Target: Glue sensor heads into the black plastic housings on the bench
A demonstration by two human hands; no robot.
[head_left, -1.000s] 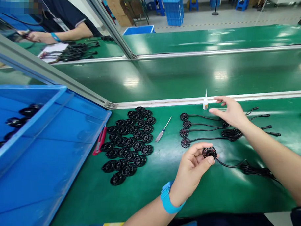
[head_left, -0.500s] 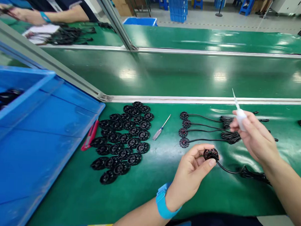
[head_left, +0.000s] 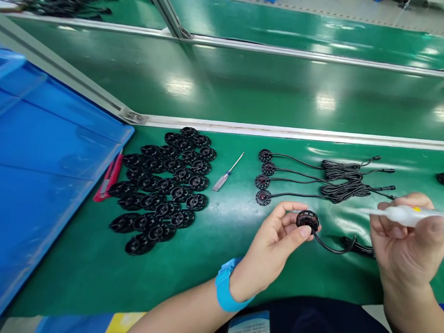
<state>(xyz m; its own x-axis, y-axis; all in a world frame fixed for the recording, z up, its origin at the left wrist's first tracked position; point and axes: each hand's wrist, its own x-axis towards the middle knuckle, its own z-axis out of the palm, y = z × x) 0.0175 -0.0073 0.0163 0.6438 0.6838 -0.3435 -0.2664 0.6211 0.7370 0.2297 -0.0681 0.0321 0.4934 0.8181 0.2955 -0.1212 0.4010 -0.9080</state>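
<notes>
Between the thumb and fingers of my left hand (head_left: 277, 241) is a round black plastic housing (head_left: 307, 221), tilted with its open side up. A black cable runs from it to a coiled bundle (head_left: 358, 246) on the mat, partly hidden behind my right hand (head_left: 408, 241). That hand grips a white glue bottle (head_left: 405, 215) with a long thin nozzle, held nearly level and pointing left toward the housing, apart from it. Farther back lie several finished-looking round parts with coiled cables (head_left: 343, 173), side by side.
Many loose black round parts (head_left: 166, 185) cover the mat at left. A screwdriver (head_left: 222, 180) lies beside them, and a red-handled cutter (head_left: 108, 177) rests against the large blue bin (head_left: 54, 180). A metal rail (head_left: 263, 131) edges the bench at the back.
My right hand has moved right and down, and the bottle has swung from nozzle-up to nearly level, nozzle left. My left hand still holds the housing. The whole view has tipped downward.
</notes>
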